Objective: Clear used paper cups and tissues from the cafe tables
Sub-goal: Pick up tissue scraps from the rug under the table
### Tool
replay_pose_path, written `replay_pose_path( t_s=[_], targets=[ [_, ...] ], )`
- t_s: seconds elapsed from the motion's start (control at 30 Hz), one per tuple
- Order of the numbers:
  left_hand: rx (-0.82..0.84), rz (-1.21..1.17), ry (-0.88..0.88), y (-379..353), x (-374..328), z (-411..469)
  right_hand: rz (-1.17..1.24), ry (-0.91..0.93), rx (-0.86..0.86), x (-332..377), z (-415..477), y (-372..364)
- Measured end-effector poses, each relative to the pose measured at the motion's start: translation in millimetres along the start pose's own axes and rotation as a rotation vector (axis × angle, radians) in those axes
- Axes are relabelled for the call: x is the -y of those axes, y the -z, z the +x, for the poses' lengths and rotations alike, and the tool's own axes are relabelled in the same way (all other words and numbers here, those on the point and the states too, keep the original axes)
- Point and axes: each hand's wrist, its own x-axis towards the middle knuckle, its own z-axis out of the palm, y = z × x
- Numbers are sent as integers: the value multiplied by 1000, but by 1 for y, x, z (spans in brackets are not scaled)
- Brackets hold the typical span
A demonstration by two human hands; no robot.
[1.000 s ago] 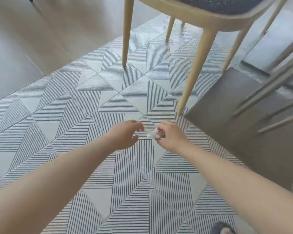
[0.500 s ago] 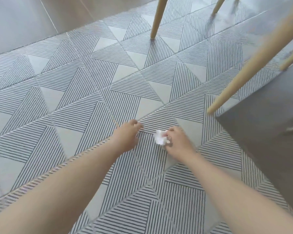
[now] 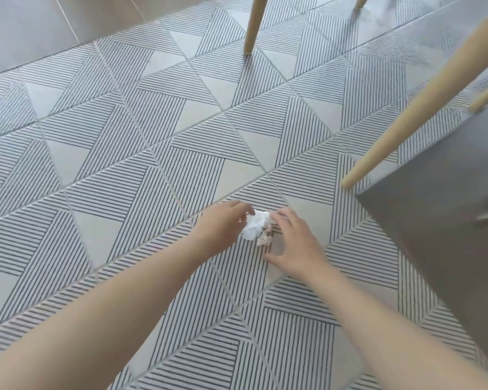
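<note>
Left hand (image 3: pixel 223 225), fingers curled, pinches one side of a crumpled white paper tissue (image 3: pixel 253 228) low over striped grey-and-white floor tiles (image 3: pixel 119 175). The right hand (image 3: pixel 292 244) spreads its fingers, the tips touching the wad's other side, so the tissue sits between the two hands. Whether it rests on the tiles is unclear. Light, soft and easily torn, it looks best gathered whole around its bunched middle. A pale wooden chair leg (image 3: pixel 406 108) stands well apart.

Striped triangle-patterned floor tiles (image 3: pixel 124 153), pale wooden furniture legs (image 3: pixel 423 108), dark grey slab (image 3: pixel 448 226) at right.
</note>
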Motion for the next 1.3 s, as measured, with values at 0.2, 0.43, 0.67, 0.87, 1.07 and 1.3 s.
replay_pose_path(
  t_s=[0.2, 0.43, 0.67, 0.87, 1.07, 1.3],
  targets=[
    [24, 77, -117, -12, -11, 11, 49, -47, -111, -21, -11, -1],
    [223, 108, -93, -24, -25, 12, 208, -122, -51, -18, -9, -9],
    [198, 111, -2, -27, -35, 5, 258, -30, -36, 4, -6, -19],
    [186, 111, 36, -1, -48, -10, 264, 26, -41, 15, -7, 11],
    [47, 71, 36, 83, -76, -23, 316, 122, -145, 62, -6, 93],
    [-72, 133, -24, 234, -154, -78, 369, 223, -265, 157, -50, 232]
  ],
)
